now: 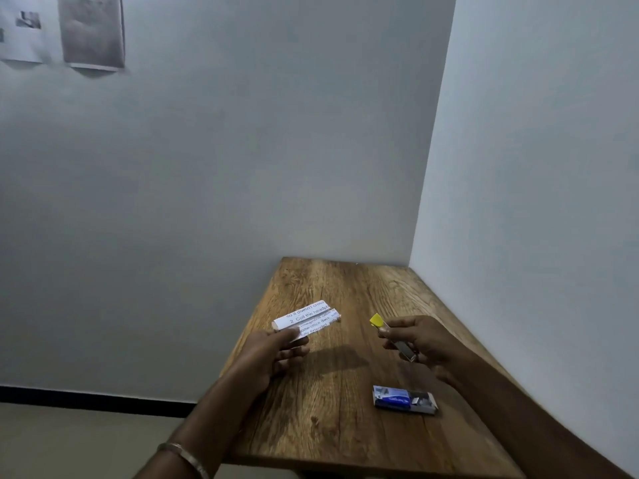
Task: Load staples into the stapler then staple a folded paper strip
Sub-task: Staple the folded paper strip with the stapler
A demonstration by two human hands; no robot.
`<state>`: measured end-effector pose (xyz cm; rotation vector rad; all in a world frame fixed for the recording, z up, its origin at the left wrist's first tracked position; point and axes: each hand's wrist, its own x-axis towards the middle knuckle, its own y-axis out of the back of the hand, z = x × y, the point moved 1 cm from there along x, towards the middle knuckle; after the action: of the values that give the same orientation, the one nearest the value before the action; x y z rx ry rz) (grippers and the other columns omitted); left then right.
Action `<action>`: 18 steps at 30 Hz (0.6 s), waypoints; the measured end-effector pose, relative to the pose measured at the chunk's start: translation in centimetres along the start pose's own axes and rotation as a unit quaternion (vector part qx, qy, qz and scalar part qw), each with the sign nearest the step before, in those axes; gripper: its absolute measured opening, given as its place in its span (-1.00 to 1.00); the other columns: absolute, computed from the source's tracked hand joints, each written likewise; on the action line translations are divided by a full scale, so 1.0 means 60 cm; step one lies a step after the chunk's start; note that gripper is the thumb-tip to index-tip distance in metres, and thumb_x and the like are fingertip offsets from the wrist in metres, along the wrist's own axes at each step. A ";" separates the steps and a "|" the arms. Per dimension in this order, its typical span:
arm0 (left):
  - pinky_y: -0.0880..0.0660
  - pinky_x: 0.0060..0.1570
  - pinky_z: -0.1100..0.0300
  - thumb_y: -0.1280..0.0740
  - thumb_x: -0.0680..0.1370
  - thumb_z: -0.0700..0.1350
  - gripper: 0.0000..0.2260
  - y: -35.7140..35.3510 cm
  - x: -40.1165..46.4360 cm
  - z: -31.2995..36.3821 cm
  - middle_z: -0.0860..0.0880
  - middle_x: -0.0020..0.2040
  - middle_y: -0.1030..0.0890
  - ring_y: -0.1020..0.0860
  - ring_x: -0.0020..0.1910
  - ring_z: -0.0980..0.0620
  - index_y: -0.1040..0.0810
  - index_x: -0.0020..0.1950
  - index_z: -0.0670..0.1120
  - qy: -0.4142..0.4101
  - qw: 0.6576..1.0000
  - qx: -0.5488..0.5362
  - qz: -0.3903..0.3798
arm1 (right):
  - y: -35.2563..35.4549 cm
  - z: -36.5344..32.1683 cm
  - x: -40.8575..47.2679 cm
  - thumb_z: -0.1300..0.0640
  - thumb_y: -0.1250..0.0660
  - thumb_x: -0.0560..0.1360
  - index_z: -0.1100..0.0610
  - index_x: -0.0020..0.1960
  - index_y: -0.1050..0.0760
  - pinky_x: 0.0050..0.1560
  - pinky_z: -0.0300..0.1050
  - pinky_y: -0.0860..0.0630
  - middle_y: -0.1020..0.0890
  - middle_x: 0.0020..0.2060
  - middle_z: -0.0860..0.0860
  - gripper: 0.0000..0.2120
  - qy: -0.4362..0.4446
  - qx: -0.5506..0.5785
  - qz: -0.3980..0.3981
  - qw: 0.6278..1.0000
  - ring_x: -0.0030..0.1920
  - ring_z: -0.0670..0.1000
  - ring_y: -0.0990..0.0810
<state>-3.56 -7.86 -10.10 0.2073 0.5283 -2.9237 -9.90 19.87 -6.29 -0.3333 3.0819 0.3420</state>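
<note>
From the head view, I am holding the folded paper strip [306, 320] in my left hand [276, 354], my thumb and fingers pinching its near end while the rest of it is sticking out away from me, above the wooden tabletop [339, 426]; printed lines of text are showing on its upper face. To the right of the paper strip, well apart from it, my right hand [420, 344] is gripping the stapler [394, 338], my fingers closing around its metal body, with its yellow end [376, 320] pointing up and toward the strip. I cannot tell whether the stapler is open or shut. Nearer to me than the paper strip and off to its right, the staple box [404, 400] is lying flat on the tabletop, blue and white, with its right end open and grey contents showing inside. A metal bangle [185, 456] is sitting on my left wrist, nearer to me than the strip. Beyond the paper strip the tabletop is meeting the corner of two pale walls [518, 167], and high to the strip's left two paper sheets [91, 31] are hanging on the wall.
</note>
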 end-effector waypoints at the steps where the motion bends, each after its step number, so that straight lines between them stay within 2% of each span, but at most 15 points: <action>1: -0.64 -0.37 0.17 -0.41 0.54 -0.22 -0.77 0.000 0.000 0.000 -0.24 -0.12 -0.72 -0.72 -0.25 -0.07 -0.56 0.14 -0.30 0.002 1.000 0.001 0.001 | 0.009 0.006 -0.006 0.22 -0.57 0.36 0.19 -0.02 -0.71 -0.37 -0.23 -0.51 -0.75 -0.18 0.13 -0.80 0.014 -0.019 0.014 1.000 -0.24 -0.03 -0.71; 4: -0.62 -0.40 0.18 -0.41 0.54 -0.23 -0.77 -0.002 0.000 0.000 -0.24 -0.14 -0.72 -0.71 -0.28 -0.07 -0.56 0.15 -0.32 0.001 1.000 0.011 0.002 | 0.023 0.023 -0.018 0.26 -0.56 0.37 0.15 0.05 -0.71 -0.18 -0.28 -0.52 -0.76 -0.14 0.00 -0.74 0.053 -0.090 0.042 0.994 -0.10 -0.09 -0.70; 7: -0.62 -0.41 0.18 -0.41 0.54 -0.23 -0.76 -0.003 -0.001 -0.001 -0.23 -0.17 -0.72 -0.70 -0.30 -0.06 -0.56 0.16 -0.33 -0.005 1.000 0.021 0.002 | 0.026 0.035 -0.030 0.30 -0.53 0.40 0.13 0.13 -0.67 -0.20 -0.30 -0.56 -0.74 -0.04 -0.02 -0.68 0.056 -0.147 0.031 0.987 -0.07 -0.09 -0.70; 9: -0.62 -0.41 0.18 -0.40 0.55 -0.24 -0.76 -0.004 -0.003 -0.001 -0.22 -0.18 -0.72 -0.70 -0.31 -0.05 -0.55 0.16 -0.34 -0.009 1.000 0.023 0.001 | 0.025 0.041 -0.035 0.28 -0.54 0.39 0.08 0.12 -0.68 -0.15 -0.28 -0.55 -0.74 -0.05 -0.05 -0.68 0.064 -0.188 0.028 0.980 -0.08 -0.11 -0.71; 12: -0.62 -0.40 0.18 -0.39 0.55 -0.24 -0.76 -0.004 -0.006 0.000 -0.22 -0.18 -0.72 -0.70 -0.31 -0.05 -0.55 0.16 -0.33 -0.013 1.000 0.028 0.001 | 0.022 0.053 -0.036 0.28 -0.55 0.38 0.04 0.07 -0.70 -0.15 -0.26 -0.55 -0.75 -0.11 -0.10 -0.71 0.058 -0.195 0.040 0.978 -0.11 -0.13 -0.71; 15: -0.61 -0.40 0.18 -0.39 0.55 -0.24 -0.76 -0.005 -0.010 0.000 -0.22 -0.18 -0.72 -0.70 -0.31 -0.05 -0.55 0.16 -0.34 -0.014 0.999 0.033 0.003 | 0.017 0.065 -0.034 0.30 -0.52 0.41 0.07 0.12 -0.67 -0.08 -0.18 -0.59 -0.74 -0.04 -0.11 -0.68 0.043 -0.196 0.057 0.978 -0.05 -0.11 -0.70; 18: -0.62 -0.40 0.18 -0.39 0.55 -0.25 -0.77 -0.004 -0.011 0.000 -0.22 -0.18 -0.72 -0.70 -0.32 -0.05 -0.55 0.16 -0.33 -0.015 0.999 0.036 0.005 | 0.013 0.071 -0.033 0.29 -0.50 0.42 0.06 0.17 -0.66 -0.18 -0.33 -0.51 -0.72 0.02 -0.14 -0.65 0.053 -0.215 0.067 0.973 -0.04 -0.19 -0.67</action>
<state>-2.94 -7.52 -9.89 0.1728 0.4158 -2.9347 -8.11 21.97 -10.20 -0.1524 3.1130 1.0342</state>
